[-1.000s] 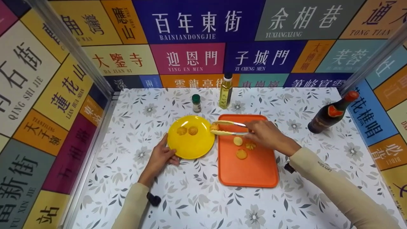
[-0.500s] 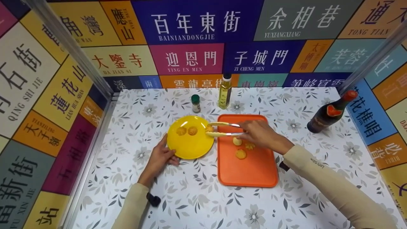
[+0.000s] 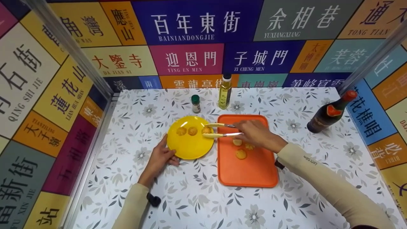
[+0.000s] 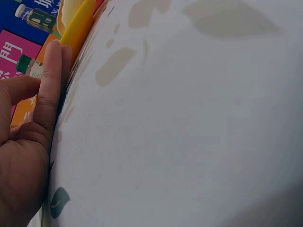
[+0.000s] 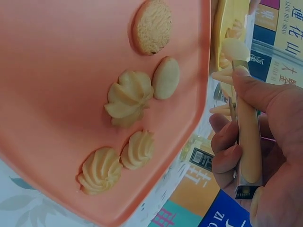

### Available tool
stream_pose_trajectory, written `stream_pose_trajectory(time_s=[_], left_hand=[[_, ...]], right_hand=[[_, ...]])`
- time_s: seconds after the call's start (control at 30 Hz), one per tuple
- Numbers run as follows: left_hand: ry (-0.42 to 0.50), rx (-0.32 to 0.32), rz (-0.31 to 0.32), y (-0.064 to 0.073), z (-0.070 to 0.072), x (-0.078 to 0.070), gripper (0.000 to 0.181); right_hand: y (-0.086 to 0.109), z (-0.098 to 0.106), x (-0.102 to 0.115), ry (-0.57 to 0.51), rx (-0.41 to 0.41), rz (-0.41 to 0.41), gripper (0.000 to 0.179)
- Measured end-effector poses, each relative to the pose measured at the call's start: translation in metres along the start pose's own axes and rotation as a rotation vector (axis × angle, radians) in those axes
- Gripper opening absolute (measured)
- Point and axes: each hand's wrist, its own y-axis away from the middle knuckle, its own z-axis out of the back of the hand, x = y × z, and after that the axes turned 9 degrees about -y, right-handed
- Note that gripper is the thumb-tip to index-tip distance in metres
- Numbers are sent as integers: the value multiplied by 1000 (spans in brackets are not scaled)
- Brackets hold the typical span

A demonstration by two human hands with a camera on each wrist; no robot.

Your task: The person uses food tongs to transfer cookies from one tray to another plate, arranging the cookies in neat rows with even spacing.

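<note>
Left hand [image 3: 161, 155] at the near-left edge of the yellow plate [image 3: 194, 148], fingers fairly straight, touching the rim, nothing picked up. Right hand [image 3: 256, 132], to the right of the plate, has fingers and thumb curled round tongs [image 3: 219, 135]; tong arms spread apart, pale tips reaching over the plate's right side. Swirled cookie [image 3: 206, 130] sits between the tips, over the right part of the plate; can't tell whether it touches the plate. Two more cookies [image 3: 192, 130] lie on the plate, left of the tongs, side by side.

Orange tray [image 3: 248, 173] just right of the plate, apart from it. Right wrist view shows five cookies on the tray: flat round one [image 5: 152, 27], smooth oval one [image 5: 166, 78], three ridged ones [image 5: 129, 98].

Behind the plate: green-capped shaker [image 3: 196, 104], upright. Behind and right of the plate: oil bottle [image 3: 224, 95], also upright. Well right of the plate: dark red-capped bottle [image 3: 329, 114]. All on a floral-patterned table [image 3: 187, 190].
</note>
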Motion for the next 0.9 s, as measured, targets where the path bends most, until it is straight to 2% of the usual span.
stream_pose_trajectory(time_s=[0.43,0.7,0.9], left_hand=[[36,5,-26,1,0,1,88],[31,9,-37,1,0,1,88],[10,4,-31,0,0,2,88]], right_hand=[[-14,-5,6,-42,89,-94,51],[-14,-6,7,-34,75,-57,56],[-13,-8,6,-11,53,-20,54]])
